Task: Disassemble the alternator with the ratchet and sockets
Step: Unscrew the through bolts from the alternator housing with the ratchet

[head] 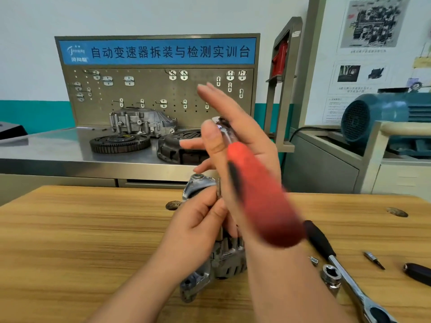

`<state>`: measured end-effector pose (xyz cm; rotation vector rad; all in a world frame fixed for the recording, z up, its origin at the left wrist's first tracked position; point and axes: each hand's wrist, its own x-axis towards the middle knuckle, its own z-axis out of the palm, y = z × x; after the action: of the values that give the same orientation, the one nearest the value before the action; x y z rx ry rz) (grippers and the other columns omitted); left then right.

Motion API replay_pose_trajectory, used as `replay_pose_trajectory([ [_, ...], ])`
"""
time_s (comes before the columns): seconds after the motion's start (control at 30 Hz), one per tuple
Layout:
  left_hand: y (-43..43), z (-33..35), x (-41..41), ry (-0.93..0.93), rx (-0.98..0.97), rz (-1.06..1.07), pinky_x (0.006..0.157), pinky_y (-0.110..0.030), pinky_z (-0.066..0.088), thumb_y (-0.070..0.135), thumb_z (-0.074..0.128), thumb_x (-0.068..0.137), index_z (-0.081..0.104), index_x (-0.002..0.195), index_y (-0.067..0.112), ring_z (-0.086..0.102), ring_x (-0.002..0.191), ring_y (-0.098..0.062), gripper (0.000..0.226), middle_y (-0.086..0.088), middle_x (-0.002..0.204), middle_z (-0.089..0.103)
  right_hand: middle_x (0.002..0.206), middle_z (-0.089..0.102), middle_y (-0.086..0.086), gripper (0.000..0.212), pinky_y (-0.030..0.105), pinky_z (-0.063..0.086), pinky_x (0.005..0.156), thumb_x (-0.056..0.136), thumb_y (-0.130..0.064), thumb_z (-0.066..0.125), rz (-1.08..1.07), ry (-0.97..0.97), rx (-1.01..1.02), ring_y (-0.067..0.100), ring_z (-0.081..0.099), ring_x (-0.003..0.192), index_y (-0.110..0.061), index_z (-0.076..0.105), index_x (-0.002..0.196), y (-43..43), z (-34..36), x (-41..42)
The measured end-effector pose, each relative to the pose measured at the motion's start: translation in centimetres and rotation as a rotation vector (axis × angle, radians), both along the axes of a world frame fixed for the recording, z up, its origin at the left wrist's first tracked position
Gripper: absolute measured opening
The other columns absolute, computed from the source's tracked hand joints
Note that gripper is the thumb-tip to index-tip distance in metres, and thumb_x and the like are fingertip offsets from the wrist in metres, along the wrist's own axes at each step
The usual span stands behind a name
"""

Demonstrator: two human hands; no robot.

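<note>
The grey alternator (225, 258) stands on end on the wooden table (81, 229). My left hand (198, 220) grips its upper part, just under the shiny top end (198, 184). My right hand (245, 136) is raised above it, fingers straight. Its thumb pins a red-handled driver (261, 194) against the palm, and the blurred handle points toward me. To the right on the table lie the ratchet (345, 276) with its black grip and a chrome socket (331, 275), neither touched by a hand.
A small metal piece (314, 260), a driver bit (374, 259) and a dark object (417, 272) lie at the right. Behind is a steel bench with a flywheel (120, 142), a clutch cover (179, 145), a housing (142, 122) and a pegboard (161, 89). A blue motor (373, 117) stands at the far right.
</note>
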<state>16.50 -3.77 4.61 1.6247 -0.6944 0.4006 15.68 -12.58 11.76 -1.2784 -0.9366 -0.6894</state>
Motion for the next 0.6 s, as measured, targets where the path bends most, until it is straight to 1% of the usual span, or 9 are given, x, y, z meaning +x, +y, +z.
replay_pose_trajectory([
  [0.07,0.4,0.0,-0.1,-0.028,-0.035,-0.046,0.065,-0.015,0.049,0.027,0.047,0.091,0.066,0.081,0.014,0.062,0.066,-0.005,0.025,-0.004,0.069,0.067,0.142,0.05,-0.008,0.03,0.027,0.057,0.059,0.099,-0.027,0.045,0.153,0.119,0.012,0.018,0.072,0.084,-0.033,0.05,0.128,0.0,0.2,0.0],
  [0.13,0.6,0.2,-0.2,-0.002,-0.052,-0.124,0.07,-0.02,0.053,0.039,0.046,0.087,0.062,0.091,0.004,0.065,0.073,-0.016,0.039,-0.016,0.078,0.067,0.133,0.061,-0.001,0.036,0.024,0.053,0.054,0.097,-0.039,0.038,0.304,0.242,0.086,0.02,0.072,0.069,-0.03,0.051,0.129,-0.1,0.0,0.4],
  [0.17,0.7,0.4,-0.3,0.01,-0.049,-0.148,0.069,-0.02,0.053,0.042,0.046,0.085,0.061,0.091,0.003,0.065,0.072,-0.015,0.042,-0.014,0.075,0.067,0.125,0.066,0.001,0.041,0.025,0.052,0.054,0.096,-0.044,0.036,0.341,0.299,0.102,0.021,0.071,0.066,-0.026,0.052,0.129,-0.2,-0.1,0.5],
  [0.23,0.8,0.8,-0.4,0.032,-0.027,-0.154,0.067,-0.02,0.051,0.038,0.045,0.087,0.062,0.087,0.004,0.064,0.067,-0.012,0.037,-0.004,0.066,0.065,0.115,0.071,0.002,0.045,0.025,0.052,0.054,0.095,-0.048,0.035,0.314,0.339,0.088,0.021,0.071,0.067,-0.026,0.055,0.127,-0.2,-0.4,0.7],
  [0.33,1.0,0.7,0.0,0.038,0.01,-0.121,0.068,-0.016,0.047,0.024,0.04,0.092,0.058,0.078,0.003,0.063,0.064,-0.008,0.031,0.0,0.063,0.064,0.116,0.07,-0.001,0.027,0.025,0.055,0.058,0.096,-0.035,0.045,0.137,0.193,0.05,0.017,0.072,0.077,-0.035,0.059,0.12,-0.4,-0.1,0.6],
  [0.4,0.8,0.7,0.0,0.035,0.03,-0.102,0.066,-0.013,0.045,0.02,0.041,0.095,0.058,0.076,0.001,0.064,0.062,-0.005,0.032,0.003,0.06,0.065,0.119,0.066,-0.009,0.025,0.031,0.058,0.07,0.097,-0.025,0.053,-0.03,0.014,-0.019,0.015,0.07,0.092,-0.035,0.058,0.119,-0.8,0.1,0.4],
  [0.47,0.7,0.6,-0.1,0.048,0.03,-0.053,0.06,-0.006,0.043,0.011,0.045,0.098,0.058,0.07,0.007,0.063,0.059,0.004,0.031,0.01,0.057,0.066,0.12,0.061,-0.018,0.028,0.032,0.057,0.081,0.094,-0.027,0.055,-0.096,-0.083,-0.097,0.013,0.066,0.104,-0.03,0.058,0.121,-1.1,0.2,0.2],
  [0.53,0.6,0.8,-0.3,0.043,0.046,-0.06,0.061,-0.008,0.044,0.016,0.045,0.098,0.058,0.072,0.002,0.063,0.059,0.003,0.032,0.008,0.058,0.066,0.128,0.056,-0.016,0.031,0.024,0.057,0.071,0.093,-0.032,0.049,-0.044,-0.037,-0.093,0.01,0.068,0.098,-0.03,0.054,0.124,-1.0,0.4,0.1],
  [0.6,0.7,0.9,-0.3,0.02,0.058,-0.092,0.071,-0.023,0.048,0.029,0.041,0.095,0.056,0.079,-0.002,0.065,0.066,-0.01,0.038,0.001,0.061,0.066,0.138,0.054,-0.005,0.03,0.022,0.056,0.062,0.098,-0.031,0.043,0.07,0.061,-0.026,0.013,0.071,0.088,-0.031,0.05,0.127,-0.9,0.5,0.1],
])
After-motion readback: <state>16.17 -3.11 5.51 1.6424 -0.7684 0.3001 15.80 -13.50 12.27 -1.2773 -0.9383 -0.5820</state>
